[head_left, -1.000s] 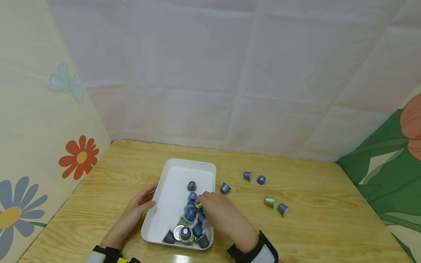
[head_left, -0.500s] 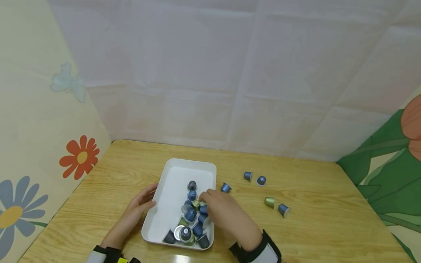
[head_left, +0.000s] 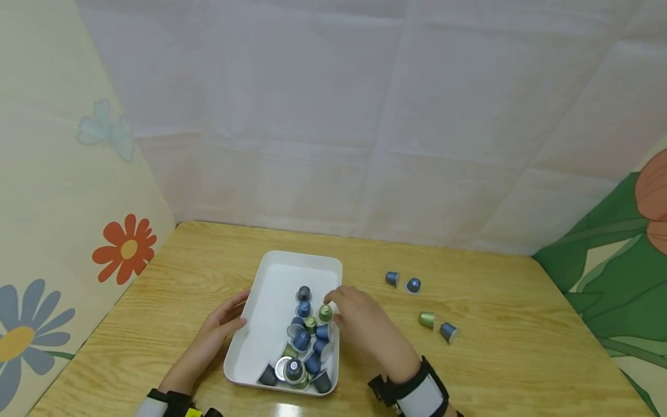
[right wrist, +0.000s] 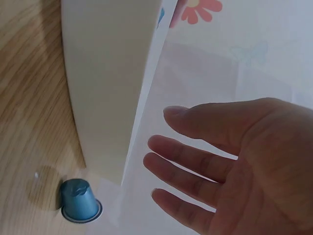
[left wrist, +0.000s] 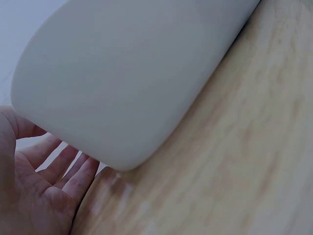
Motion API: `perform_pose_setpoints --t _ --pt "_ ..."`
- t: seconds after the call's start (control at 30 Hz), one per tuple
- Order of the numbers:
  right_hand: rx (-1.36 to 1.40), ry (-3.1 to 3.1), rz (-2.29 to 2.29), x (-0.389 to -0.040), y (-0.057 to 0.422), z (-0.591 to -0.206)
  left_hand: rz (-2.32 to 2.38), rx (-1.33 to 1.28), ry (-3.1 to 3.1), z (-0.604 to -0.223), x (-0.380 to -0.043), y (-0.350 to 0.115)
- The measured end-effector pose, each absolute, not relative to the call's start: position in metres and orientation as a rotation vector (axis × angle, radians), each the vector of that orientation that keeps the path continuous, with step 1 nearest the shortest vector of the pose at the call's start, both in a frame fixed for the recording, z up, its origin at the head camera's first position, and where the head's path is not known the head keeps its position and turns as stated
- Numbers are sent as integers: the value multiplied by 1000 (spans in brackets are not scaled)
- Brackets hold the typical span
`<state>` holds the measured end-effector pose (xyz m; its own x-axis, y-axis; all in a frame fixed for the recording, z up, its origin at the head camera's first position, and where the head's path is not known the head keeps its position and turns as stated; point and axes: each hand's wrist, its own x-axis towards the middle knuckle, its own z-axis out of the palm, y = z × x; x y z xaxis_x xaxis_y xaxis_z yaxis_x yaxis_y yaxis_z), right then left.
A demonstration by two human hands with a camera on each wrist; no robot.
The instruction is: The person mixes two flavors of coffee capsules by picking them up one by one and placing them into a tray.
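A white tray (head_left: 281,278) on the wooden table holds several blue, green and dark coffee capsules. My left hand (head_left: 216,330) touches the tray's left side with relaxed fingers; the left wrist view shows the hand (left wrist: 46,181) against the wall. Just over the tray's right rim is my right hand (head_left: 362,324), beside an upright green coffee capsule (head_left: 325,313). The right wrist view shows this hand (right wrist: 230,166) with spread, extended fingers and nothing between them. A blue capsule (right wrist: 79,199) stands on the table by the tray, hidden behind the right hand in the head view.
On the table right of the tray lie two blue capsules (head_left: 392,278), (head_left: 413,285) farther back. A green capsule (head_left: 426,319) and another blue capsule (head_left: 449,332) lie nearer. A white cloth (head_left: 333,127) hangs behind the table (head_left: 495,324).
My right hand has let go of a green capsule, which stands by the tray's right wall, and has drawn slightly right. It covers a blue capsule seen earlier. The left hand has stayed put.
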<state>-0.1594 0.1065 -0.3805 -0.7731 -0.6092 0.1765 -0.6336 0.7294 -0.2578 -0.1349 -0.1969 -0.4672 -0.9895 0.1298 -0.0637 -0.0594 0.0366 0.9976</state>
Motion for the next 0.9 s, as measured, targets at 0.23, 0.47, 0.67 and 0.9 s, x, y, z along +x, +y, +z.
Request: perform_pose_setpoints --t 0.23,0.47,0.67,0.9 --pt "931 -2855 543 -172 120 -385 2094 67 2151 -466 -134 -196" --pt "772 -2958 616 -180 129 -386 2109 78 2141 -466 -134 -196" --pt "708 -3000 626 -186 135 -388 2108 75 2147 -467 -134 -196" --pt "650 -3064 633 -194 141 -395 2092 79 2167 -466 -134 -196"
